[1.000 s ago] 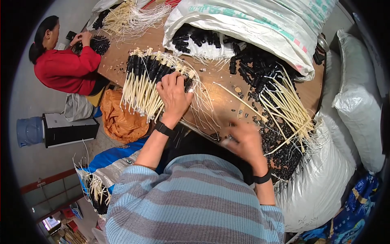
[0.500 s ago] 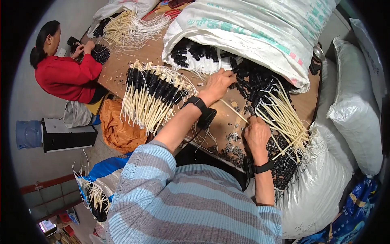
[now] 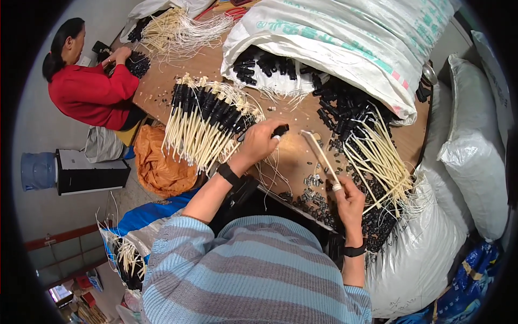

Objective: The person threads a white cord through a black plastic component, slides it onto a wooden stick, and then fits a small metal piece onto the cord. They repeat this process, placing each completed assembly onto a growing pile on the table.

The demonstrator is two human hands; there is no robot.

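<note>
My left hand (image 3: 260, 142) is closed on a short black plastic sleeve (image 3: 280, 130) above the middle of the table. In my right hand (image 3: 349, 202) is a thin cream-coloured cable (image 3: 325, 160), its pale tip slanting up and left toward that sleeve. The two pieces are apart. Beside my left hand lies a dense row of cream cables fitted with black sleeves (image 3: 208, 110). A pile of cream cables (image 3: 380, 156) with white wires lies right of my right hand. Loose black sleeves (image 3: 334, 105) spill onto the table beyond both hands.
A large white woven sack (image 3: 324, 40) lies open at the back of the table (image 3: 286, 110). Small dark metal-looking pieces (image 3: 313, 197) are scattered at the near edge. Full white sacks (image 3: 469, 146) crowd the right side. A person in red (image 3: 89, 94) works at the far left.
My left hand has moved left and nearer, away from the loose pile, with a black sleeve in it. My right hand has come slightly nearer, and the cable now points up more steeply.
</note>
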